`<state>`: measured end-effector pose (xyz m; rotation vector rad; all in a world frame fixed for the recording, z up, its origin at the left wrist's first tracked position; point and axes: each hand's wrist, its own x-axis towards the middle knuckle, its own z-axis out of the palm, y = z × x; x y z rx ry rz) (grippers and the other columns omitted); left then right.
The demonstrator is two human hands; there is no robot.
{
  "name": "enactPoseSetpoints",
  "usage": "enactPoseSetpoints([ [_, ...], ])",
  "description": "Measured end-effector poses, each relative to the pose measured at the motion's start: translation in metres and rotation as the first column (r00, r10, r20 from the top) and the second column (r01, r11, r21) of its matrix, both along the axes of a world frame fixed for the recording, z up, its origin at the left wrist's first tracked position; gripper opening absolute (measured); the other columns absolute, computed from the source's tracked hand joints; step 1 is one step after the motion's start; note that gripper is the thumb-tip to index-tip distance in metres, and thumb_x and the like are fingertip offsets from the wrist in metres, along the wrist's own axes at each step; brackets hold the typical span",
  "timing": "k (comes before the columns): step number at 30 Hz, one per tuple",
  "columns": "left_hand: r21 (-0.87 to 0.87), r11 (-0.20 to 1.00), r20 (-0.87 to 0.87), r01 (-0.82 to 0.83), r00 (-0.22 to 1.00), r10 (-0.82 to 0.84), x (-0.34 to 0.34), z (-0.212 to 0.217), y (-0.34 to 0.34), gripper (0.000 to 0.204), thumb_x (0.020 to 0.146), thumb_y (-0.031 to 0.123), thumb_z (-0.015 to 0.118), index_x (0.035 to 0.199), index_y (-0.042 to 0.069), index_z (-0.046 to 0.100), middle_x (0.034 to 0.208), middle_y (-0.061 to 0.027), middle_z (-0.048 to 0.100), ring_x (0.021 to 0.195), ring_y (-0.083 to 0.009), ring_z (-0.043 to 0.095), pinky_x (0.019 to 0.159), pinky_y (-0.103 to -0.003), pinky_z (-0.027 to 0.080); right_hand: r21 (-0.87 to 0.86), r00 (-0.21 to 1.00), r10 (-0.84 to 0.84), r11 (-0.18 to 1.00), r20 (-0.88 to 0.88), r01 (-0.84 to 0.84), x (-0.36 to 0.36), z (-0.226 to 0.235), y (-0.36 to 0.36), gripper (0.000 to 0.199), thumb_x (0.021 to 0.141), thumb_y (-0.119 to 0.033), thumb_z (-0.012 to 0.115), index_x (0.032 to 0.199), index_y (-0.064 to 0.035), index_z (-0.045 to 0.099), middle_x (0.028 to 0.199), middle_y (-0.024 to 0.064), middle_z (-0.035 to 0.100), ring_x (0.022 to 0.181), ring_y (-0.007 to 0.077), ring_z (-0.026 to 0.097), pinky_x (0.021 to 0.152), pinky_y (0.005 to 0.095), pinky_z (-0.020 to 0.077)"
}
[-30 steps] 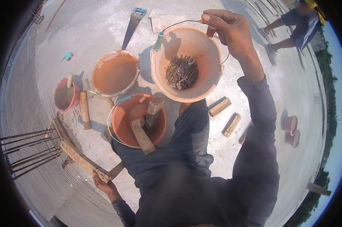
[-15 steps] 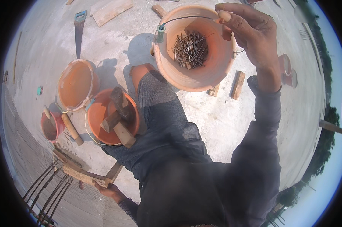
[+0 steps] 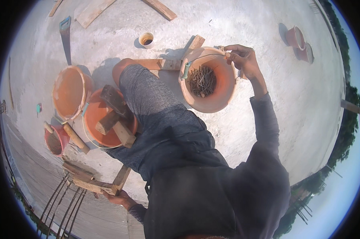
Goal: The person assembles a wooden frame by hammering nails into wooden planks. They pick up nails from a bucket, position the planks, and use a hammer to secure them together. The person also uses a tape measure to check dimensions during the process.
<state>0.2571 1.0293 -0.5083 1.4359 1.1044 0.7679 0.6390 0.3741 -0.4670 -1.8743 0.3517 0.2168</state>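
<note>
My right hand (image 3: 247, 63) is closed at the right rim of an orange bucket (image 3: 217, 106), its fingers pinching the thin wire handle, which has a green grip (image 3: 186, 71). A heap of rusty nails (image 3: 203, 81) lies in the bottom of the bucket. At lower left, my left hand (image 3: 122, 198) grips the corner of a frame of joined wooden boards (image 3: 93, 185); some of its fingers are hidden behind the wood. Against my thigh stands another orange bucket (image 3: 97, 129), with a wooden mallet (image 3: 115, 101) and a wood block (image 3: 124, 134) across its top.
An orange tub (image 3: 57, 104) and a small pink bucket (image 3: 62, 137) stand at left, below a handsaw (image 3: 65, 42). Planks (image 3: 158, 8) and a white cup (image 3: 146, 40) lie farther off. Rebar rods (image 3: 70, 207) stick up near the left edge. Two pails (image 3: 295, 38) stand far right.
The nail bucket has moved lower and farther from me, with my right hand still on its handle. The view has shifted, bringing the white cup into sight. My left hand stays on the frame.
</note>
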Motion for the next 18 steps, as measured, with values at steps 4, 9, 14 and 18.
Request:
enactPoseSetpoints([
  [4, 0.067, 0.996, -0.082, 0.063, 0.995, -0.057, -0.002, -0.003, 0.008, 0.069, 0.090, 0.027, 0.075, 0.141, -0.012, 0.050, 0.135, -0.0293, 0.055, 0.123, -0.0364, 0.059, 0.102, -0.043, 0.052, -0.184, 0.993, 0.083, 0.981, 0.082, -0.067, 0.002, -0.048, 0.012, 0.036, 0.090, -0.015, 0.079, 0.122, -0.0003, 0.071, 0.107, 0.0094, 0.075, 0.093, 0.0171, 0.068, 0.084, 0.0334, 0.0550],
  [9, 0.080, 0.993, -0.115, 0.092, 0.990, -0.082, 0.004, 0.007, -0.003, 0.063, 0.088, 0.020, 0.077, 0.138, -0.011, 0.054, 0.128, -0.0263, 0.058, 0.118, -0.0353, 0.060, 0.100, -0.044, 0.053, -0.540, 0.891, 0.045, 0.809, 0.451, 0.233, 0.015, -0.041, 0.030, 0.047, 0.091, -0.016, 0.078, 0.135, -0.0047, 0.064, 0.117, 0.0141, 0.071, 0.099, 0.0225, 0.069, 0.086, 0.0370, 0.0573],
  [14, -0.100, 0.995, -0.012, -0.011, 1.000, 0.010, 0.019, 0.018, -0.023, 0.053, 0.099, 0.015, 0.064, 0.143, -0.009, 0.046, 0.143, -0.0236, 0.047, 0.127, -0.0309, 0.055, 0.106, -0.044, 0.053, -0.228, 0.896, 0.032, 0.971, 0.442, 0.078, -0.034, -0.085, 0.043, 0.036, 0.093, -0.014, 0.076, 0.126, -0.0025, 0.068, 0.113, 0.0149, 0.073, 0.102, 0.0248, 0.071, 0.089, 0.0355, 0.0581],
  [18, -0.224, 0.973, 0.079, -0.061, 0.994, 0.080, 0.018, 0.018, -0.020, 0.057, 0.102, 0.019, 0.060, 0.149, -0.007, 0.040, 0.149, -0.0227, 0.043, 0.134, -0.0303, 0.050, 0.111, -0.043, 0.050, -0.575, 0.930, 0.297, 0.809, 0.215, -0.126, -0.058, -0.187, 0.055, 0.034, 0.091, -0.003, 0.066, 0.125, -0.0007, 0.069, 0.110, 0.0166, 0.074, 0.100, 0.0244, 0.074, 0.088, 0.0341, 0.0588],
])
